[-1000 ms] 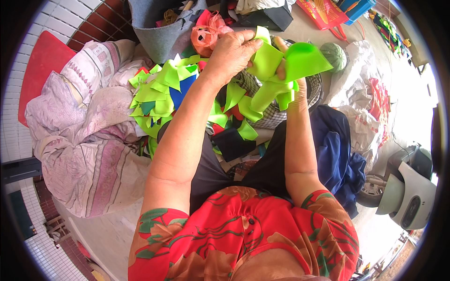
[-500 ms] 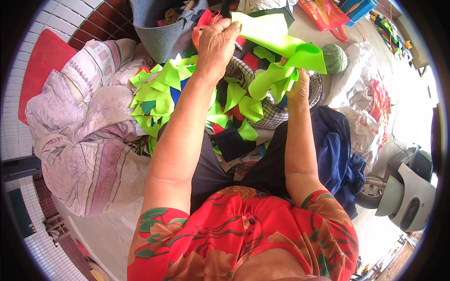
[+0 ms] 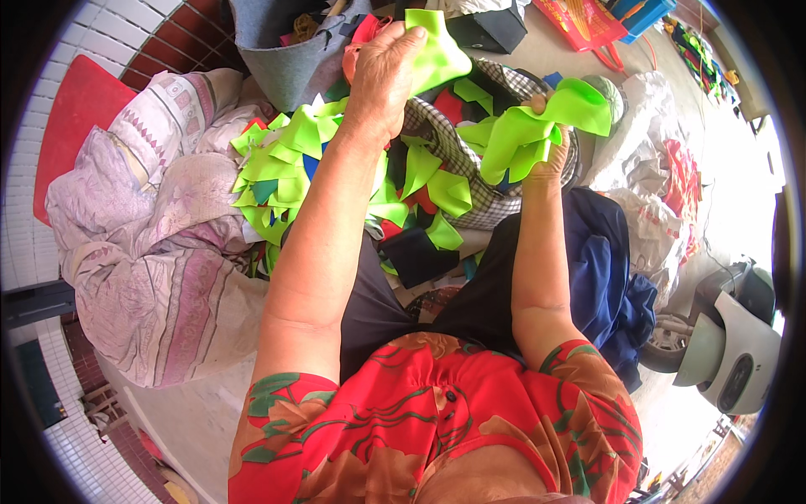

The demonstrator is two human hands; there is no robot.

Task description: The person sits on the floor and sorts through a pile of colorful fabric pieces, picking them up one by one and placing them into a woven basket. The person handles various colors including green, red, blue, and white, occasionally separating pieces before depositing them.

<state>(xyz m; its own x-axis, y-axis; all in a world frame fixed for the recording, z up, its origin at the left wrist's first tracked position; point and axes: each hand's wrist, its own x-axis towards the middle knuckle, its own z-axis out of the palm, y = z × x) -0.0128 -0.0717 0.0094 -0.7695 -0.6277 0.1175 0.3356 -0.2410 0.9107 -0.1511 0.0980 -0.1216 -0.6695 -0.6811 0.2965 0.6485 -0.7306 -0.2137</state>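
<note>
My left hand (image 3: 382, 80) is raised at the top middle and pinches a lime-green fabric piece (image 3: 440, 55) by its edge; the piece hangs to the right of the fingers. My right hand (image 3: 552, 158) grips several lime-green fabric scraps (image 3: 525, 139) in a loose bunch, with folds spreading left and right. Between my forearms and beyond them lies a heap of lime-green scraps (image 3: 290, 164) mixed with red, blue and black ones. A checked cloth lining (image 3: 487, 208) curves around part of the heap below my right hand.
A grey felt bin (image 3: 290, 63) stands behind my left hand. Crumpled patterned bedding (image 3: 168, 218) lies at the left. Toward the right are a striped green melon (image 3: 617, 99), white plastic sacks (image 3: 642, 143) and a grey-white machine with a wheel (image 3: 735, 357). A red bag (image 3: 579, 25) sits at the far right.
The lime-green fabric stretched between my hands has come apart into two portions, one in each hand. My right hand has shifted slightly right; my left hand has barely moved.
</note>
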